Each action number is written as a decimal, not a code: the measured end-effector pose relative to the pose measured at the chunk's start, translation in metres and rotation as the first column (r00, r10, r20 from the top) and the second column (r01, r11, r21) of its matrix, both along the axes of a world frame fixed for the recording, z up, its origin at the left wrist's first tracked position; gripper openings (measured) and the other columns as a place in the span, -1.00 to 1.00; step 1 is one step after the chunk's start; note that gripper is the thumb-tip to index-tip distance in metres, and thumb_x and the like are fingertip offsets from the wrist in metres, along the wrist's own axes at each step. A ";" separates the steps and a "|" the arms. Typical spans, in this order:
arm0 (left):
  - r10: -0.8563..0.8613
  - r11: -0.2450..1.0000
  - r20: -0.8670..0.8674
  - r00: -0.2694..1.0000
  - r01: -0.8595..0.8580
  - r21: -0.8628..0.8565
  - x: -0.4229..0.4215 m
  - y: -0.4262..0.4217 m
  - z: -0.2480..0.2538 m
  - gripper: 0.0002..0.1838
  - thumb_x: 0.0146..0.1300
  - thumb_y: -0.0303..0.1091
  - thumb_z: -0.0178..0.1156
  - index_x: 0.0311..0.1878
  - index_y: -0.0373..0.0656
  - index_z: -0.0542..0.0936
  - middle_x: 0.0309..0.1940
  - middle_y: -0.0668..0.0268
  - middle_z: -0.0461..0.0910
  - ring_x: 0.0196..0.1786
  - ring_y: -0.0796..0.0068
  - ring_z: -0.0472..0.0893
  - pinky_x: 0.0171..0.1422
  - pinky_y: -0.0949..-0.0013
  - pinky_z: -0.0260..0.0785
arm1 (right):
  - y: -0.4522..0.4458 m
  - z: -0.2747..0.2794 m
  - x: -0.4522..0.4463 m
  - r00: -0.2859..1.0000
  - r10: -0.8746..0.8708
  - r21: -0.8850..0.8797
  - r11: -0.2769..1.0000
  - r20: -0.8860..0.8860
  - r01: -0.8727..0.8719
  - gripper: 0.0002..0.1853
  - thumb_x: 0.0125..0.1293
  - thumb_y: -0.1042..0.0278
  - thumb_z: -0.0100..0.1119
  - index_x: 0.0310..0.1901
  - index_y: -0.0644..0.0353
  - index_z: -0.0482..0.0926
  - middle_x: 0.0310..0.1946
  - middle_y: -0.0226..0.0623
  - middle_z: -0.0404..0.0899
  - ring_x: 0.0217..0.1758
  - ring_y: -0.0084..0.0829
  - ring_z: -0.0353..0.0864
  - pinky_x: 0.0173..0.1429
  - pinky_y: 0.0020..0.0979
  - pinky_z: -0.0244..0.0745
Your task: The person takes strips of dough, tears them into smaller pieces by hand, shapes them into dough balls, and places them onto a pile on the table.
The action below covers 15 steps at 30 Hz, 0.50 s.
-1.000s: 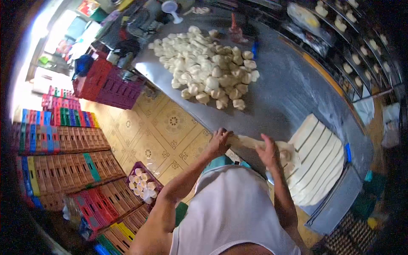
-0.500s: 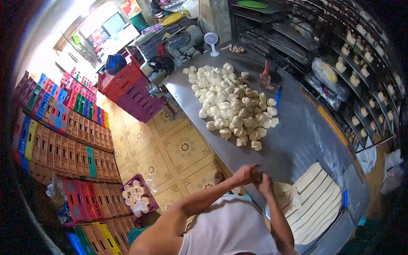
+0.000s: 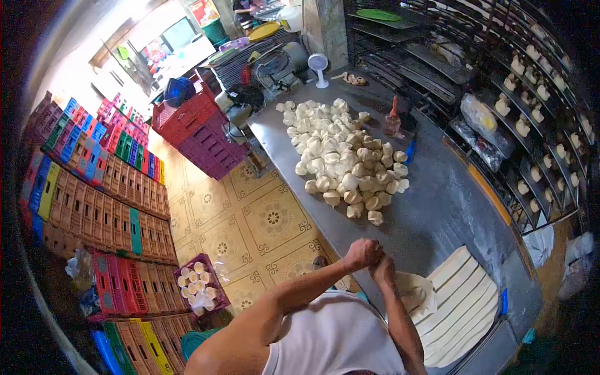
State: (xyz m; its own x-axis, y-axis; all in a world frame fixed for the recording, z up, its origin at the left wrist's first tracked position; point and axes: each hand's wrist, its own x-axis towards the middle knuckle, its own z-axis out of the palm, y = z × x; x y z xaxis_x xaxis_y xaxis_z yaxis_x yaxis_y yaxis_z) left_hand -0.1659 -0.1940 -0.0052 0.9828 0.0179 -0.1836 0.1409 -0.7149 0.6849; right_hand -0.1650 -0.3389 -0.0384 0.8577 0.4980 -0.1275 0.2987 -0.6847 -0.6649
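Note:
My left hand [image 3: 362, 254] and my right hand [image 3: 383, 270] meet over the table's near edge, both with fingers curled closed. Whatever lies between them is hidden by the fingers. Ahead of them a large pile of pale dough balls [image 3: 344, 159] covers part of the metal table [image 3: 431, 206]. Beside my right forearm lies a pale, round-edged piece [image 3: 415, 292] with a tan mass on it; I cannot tell what it is. Next to it, a flat dough sheet [image 3: 465, 306] is cut into long strips.
A bottle with a red tip [image 3: 392, 122] and a small white fan [image 3: 318, 69] stand on the table. Racks of dough pieces [image 3: 531, 119] line the right. Stacked crates [image 3: 112, 212] fill the left, and red and purple crates [image 3: 200, 134] stand beyond the tiled floor [image 3: 272, 219].
My hands have closed more tightly together, and my right hand has shifted slightly left. The view has moved a little; the dough pile and strips look the same.

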 end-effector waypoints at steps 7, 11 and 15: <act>0.080 0.997 0.053 0.995 -0.081 0.020 0.029 0.010 -0.051 -0.69 0.19 -0.11 0.22 -0.25 -0.19 0.66 -0.25 -0.06 0.65 -0.14 -0.16 0.63 -0.07 -0.06 0.49 | -0.002 0.014 -0.011 0.988 -0.091 0.127 0.989 0.126 0.075 -0.78 0.17 0.21 0.24 -0.34 0.21 0.58 -0.36 0.13 0.63 -0.20 0.22 0.62 -0.16 -0.01 0.52; 0.188 0.982 0.517 0.835 -0.167 -0.086 0.074 0.024 -0.054 -0.62 0.16 -0.20 0.27 0.00 -0.20 0.61 0.05 -0.05 0.56 0.14 -0.05 0.55 0.21 0.01 0.41 | 0.012 0.071 0.019 1.000 -0.015 0.347 0.938 0.004 0.013 -0.64 0.20 0.33 0.23 0.02 0.24 0.48 -0.11 0.10 0.60 -0.08 0.16 0.61 -0.02 -0.03 0.51; -0.156 0.883 0.378 0.912 0.300 -0.360 0.050 0.040 -0.010 -0.49 0.13 -0.23 0.32 0.14 -0.22 0.51 0.18 -0.03 0.46 0.25 0.02 0.45 0.32 0.08 0.30 | -0.009 -0.025 0.023 0.984 -0.175 0.266 0.948 -0.015 0.172 -0.34 0.16 0.54 0.25 0.32 0.26 0.26 0.04 0.13 0.54 0.07 0.16 0.56 0.16 -0.04 0.49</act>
State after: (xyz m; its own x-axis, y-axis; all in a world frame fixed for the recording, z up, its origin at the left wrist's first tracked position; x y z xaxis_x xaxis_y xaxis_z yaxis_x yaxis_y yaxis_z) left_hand -0.1158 -0.1542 -0.0154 0.9532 -0.2185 0.2089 -0.2765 -0.3509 0.8947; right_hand -0.1423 -0.3479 -0.0636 0.9344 0.3561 -0.0031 0.1974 -0.5253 -0.8277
